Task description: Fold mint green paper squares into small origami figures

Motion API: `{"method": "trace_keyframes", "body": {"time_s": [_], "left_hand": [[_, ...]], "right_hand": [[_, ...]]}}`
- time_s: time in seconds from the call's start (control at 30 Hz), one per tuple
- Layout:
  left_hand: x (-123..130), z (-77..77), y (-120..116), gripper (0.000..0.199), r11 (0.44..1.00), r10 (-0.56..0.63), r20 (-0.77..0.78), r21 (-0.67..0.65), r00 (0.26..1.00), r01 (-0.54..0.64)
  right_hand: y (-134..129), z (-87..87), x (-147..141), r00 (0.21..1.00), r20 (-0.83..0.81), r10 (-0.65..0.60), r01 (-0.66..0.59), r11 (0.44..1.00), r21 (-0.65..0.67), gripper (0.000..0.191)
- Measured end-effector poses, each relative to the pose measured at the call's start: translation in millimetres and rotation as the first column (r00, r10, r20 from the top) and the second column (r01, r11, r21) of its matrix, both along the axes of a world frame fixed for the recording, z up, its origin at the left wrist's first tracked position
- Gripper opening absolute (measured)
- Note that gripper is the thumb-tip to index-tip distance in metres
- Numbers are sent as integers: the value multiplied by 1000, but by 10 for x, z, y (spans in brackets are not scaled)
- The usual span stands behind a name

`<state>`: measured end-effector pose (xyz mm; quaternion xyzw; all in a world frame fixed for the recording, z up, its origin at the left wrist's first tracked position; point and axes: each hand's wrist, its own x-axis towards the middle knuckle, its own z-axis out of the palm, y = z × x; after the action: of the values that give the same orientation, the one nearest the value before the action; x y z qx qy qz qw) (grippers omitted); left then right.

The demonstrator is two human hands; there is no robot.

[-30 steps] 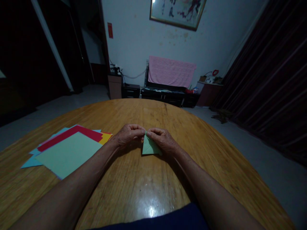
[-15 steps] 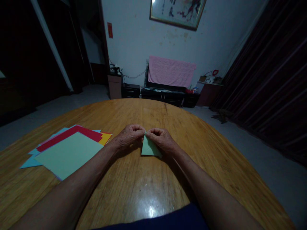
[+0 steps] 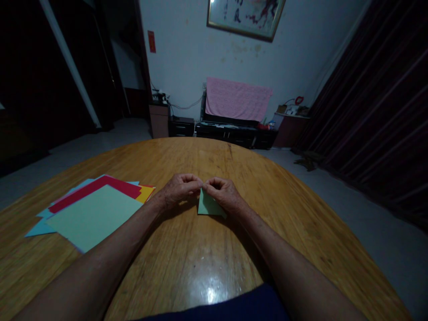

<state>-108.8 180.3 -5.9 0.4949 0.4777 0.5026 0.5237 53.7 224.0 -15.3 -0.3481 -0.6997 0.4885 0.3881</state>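
Note:
A folded piece of light green paper (image 3: 207,206) hangs from my fingertips just over the wooden table, its wider end toward me. My left hand (image 3: 182,189) pinches the paper's far tip from the left. From the other side, my right hand (image 3: 223,192) grips the same tip between thumb and forefinger and covers the paper's right part. The fingertips of both hands nearly meet there, so the tip itself is mostly hidden.
A fanned stack of coloured paper lies left of my left forearm, with a light green sheet (image 3: 96,216) on top and red paper (image 3: 78,194) beneath. The round wooden table (image 3: 174,267) has a curved far edge. Beyond it stands a low cabinet with a pink cloth (image 3: 238,99) above.
Both hands keep their pinch on the paper's tip with hardly any movement. The lower edge of the folded paper has shifted slightly, and the camera view has moved a little.

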Motion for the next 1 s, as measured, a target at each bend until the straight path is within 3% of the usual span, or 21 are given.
{"method": "trace_keyframes", "body": {"time_s": [0.2,0.6,0.83,1.0], "left_hand": [[93,8,-67,16,995,84,56,-62,995,-80],[15,-49,-4,13,999,-43,101,-12,994,44],[-22,-9,22,21,999,-12,-46,30,999,13],[13,-40,-11,18,1000,-26,20,1,999,26]], "right_hand": [[-20,-17,-41,999,20,-36,35,998,57,25],[-8,-18,-53,1000,18,-25,26,1000,-10,25],[-41,26,-38,999,26,-20,21,998,-57,24],[-56,21,-32,999,47,8,-5,998,-65,24]]}}
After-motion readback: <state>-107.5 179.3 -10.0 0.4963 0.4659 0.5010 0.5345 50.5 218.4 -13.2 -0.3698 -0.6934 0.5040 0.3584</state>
